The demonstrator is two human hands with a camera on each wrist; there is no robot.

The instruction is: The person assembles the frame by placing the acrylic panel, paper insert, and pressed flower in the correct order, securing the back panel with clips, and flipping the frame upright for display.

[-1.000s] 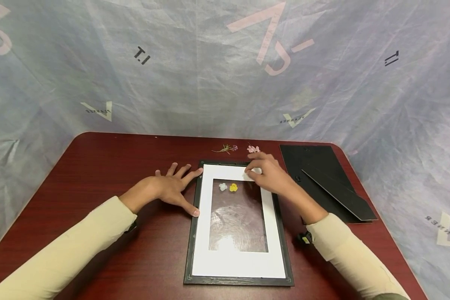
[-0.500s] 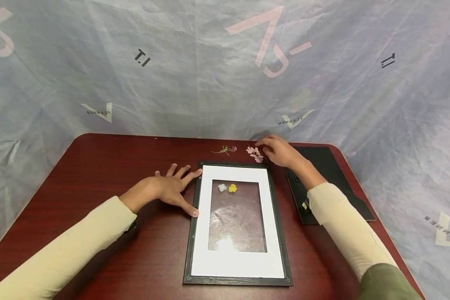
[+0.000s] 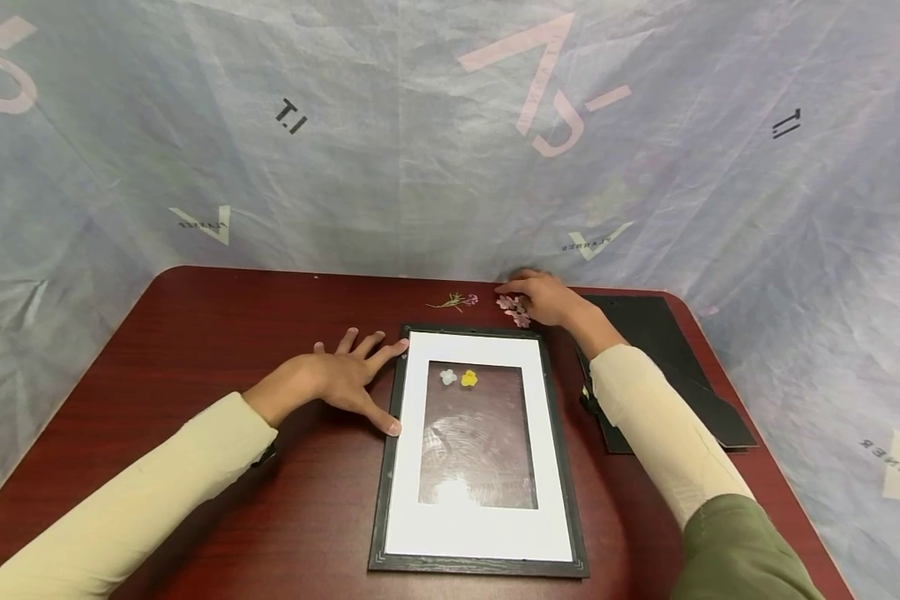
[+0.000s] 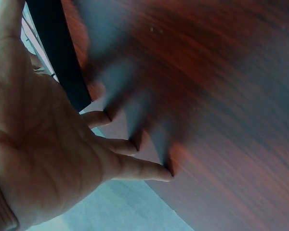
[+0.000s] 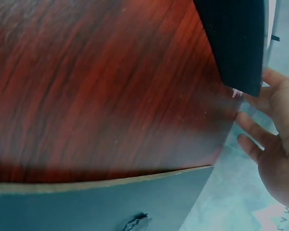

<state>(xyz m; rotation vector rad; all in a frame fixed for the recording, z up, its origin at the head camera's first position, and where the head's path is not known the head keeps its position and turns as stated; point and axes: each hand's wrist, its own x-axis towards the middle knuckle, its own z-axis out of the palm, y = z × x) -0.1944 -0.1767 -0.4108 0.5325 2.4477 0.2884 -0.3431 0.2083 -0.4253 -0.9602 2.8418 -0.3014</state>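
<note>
A black picture frame (image 3: 478,567) with a white mat (image 3: 480,533) lies on the table. Inside its window, near the top, are a small white flower (image 3: 447,377) and a yellow flower (image 3: 468,378). My left hand (image 3: 337,379) is spread, its thumb and index finger touching the frame's left edge. Beyond the frame's top right corner, my right hand (image 3: 551,302) reaches over a sprig of pink flowers (image 3: 521,319), fingers loosely bent and partly covering it. In the right wrist view the frame's corner hides part of the fingers near the pink petals (image 5: 237,93).
A thin purple-flowered sprig (image 3: 456,301) lies behind the frame. To the right, a black frame backing board (image 3: 645,333) with its stand rests partly under my right forearm. A printed grey sheet (image 3: 397,150) hangs behind the table (image 3: 217,333).
My right hand has left the mat's top right corner, passed to the right of the pink flowers, then come in over them. My left hand stays at the frame's edge.
</note>
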